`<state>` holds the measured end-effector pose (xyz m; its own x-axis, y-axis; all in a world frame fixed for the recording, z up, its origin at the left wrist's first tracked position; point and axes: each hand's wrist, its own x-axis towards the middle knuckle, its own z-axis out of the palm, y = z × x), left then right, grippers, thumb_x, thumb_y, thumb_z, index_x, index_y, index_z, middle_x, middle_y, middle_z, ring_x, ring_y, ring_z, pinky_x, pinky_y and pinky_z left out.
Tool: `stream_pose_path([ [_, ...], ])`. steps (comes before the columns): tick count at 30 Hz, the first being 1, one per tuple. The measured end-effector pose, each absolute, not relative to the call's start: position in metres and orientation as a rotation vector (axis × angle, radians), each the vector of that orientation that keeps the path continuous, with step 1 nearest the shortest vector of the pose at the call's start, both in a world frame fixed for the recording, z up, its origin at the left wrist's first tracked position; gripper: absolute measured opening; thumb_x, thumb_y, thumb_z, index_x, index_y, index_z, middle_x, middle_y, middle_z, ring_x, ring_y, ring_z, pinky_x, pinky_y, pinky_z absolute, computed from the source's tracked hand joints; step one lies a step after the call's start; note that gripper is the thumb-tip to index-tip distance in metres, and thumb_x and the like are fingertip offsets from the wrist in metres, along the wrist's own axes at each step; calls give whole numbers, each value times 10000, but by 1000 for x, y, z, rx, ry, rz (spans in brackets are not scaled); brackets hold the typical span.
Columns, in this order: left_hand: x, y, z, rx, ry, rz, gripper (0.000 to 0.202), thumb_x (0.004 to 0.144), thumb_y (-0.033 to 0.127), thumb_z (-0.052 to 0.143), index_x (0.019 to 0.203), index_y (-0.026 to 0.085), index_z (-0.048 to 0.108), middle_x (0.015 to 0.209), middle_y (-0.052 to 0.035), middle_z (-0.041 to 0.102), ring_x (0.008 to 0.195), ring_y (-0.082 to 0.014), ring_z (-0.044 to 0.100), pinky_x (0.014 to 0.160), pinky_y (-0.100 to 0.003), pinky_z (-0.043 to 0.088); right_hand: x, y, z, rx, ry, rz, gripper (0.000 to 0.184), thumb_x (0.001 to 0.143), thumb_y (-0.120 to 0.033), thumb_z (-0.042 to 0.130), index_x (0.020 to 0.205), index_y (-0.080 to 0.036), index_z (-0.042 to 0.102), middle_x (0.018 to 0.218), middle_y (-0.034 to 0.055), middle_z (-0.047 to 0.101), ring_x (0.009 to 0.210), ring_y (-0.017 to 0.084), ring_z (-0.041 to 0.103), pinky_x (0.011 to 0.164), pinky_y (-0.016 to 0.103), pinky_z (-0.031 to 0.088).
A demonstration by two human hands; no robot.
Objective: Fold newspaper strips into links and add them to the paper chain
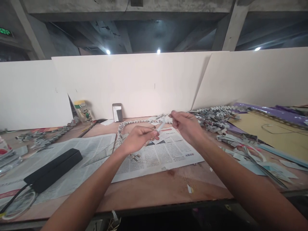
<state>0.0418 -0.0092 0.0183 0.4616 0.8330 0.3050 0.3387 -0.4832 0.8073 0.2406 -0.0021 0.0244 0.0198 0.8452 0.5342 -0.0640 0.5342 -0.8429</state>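
Above the newspaper (168,154), my left hand (141,138) is closed in a pinch on the lower end of a narrow white paper strip (163,124). At the strip's upper end, the fingers of my right hand (185,124) are pinched together on it. Behind and below my left hand curves a chain of folded paper links (119,131), partly hidden by the hand. A clear triangular ruler (99,154) lies on the paper to the left of my left wrist.
A black oblong box (54,170) with a cable lies at left. A phone (117,113) and a yellow-lidded jar (83,111) stand by the white boards (134,86). Folded-paper pieces (214,118) are heaped right, with scissors (262,166) among paper scraps.
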Motion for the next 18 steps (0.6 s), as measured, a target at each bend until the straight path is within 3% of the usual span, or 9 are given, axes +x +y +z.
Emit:
stream_pose_path([
  [3, 38, -6, 9, 1900, 958, 1060, 338, 785, 474, 563, 772, 175, 719, 758, -35, 676, 691, -148, 565, 549, -238, 407, 243, -1, 21, -716, -1402, 852, 243, 709, -425, 688, 664, -189, 659, 637, 5, 556, 545, 98, 446, 532, 263, 374],
  [9, 45, -13, 7, 1941, 908, 1070, 365, 801, 467, 552, 630, 164, 661, 483, 30, 483, 493, -99, 434, 489, -231, 357, 224, -12, 9, -772, -1715, 740, 206, 747, -367, 647, 697, -172, 692, 619, 10, 615, 569, 116, 502, 529, 256, 394],
  [12, 46, -15, 8, 2032, 888, 1105, 378, 828, 442, 523, 613, 163, 658, 584, -5, 572, 562, -117, 493, 523, -239, 382, 222, -12, 5, -793, -1713, 641, 189, 755, -341, 640, 692, -168, 687, 647, 18, 639, 597, 128, 524, 553, 263, 407],
  [15, 47, -15, 7, 2062, 945, 1253, 265, 806, 405, 568, 776, 189, 718, 786, -41, 667, 698, -156, 567, 579, -257, 421, 224, -11, 3, -820, -1732, 577, 179, 760, -328, 638, 703, -167, 690, 695, 33, 663, 626, 140, 536, 572, 272, 413],
  [18, 48, -13, 5, 1992, 982, 1328, 232, 779, 393, 605, 824, 200, 726, 815, -39, 697, 722, -170, 599, 595, -271, 442, 223, -11, 1, -808, -1715, 620, 177, 763, -336, 635, 722, -169, 680, 663, 24, 646, 588, 129, 522, 544, 264, 405],
])
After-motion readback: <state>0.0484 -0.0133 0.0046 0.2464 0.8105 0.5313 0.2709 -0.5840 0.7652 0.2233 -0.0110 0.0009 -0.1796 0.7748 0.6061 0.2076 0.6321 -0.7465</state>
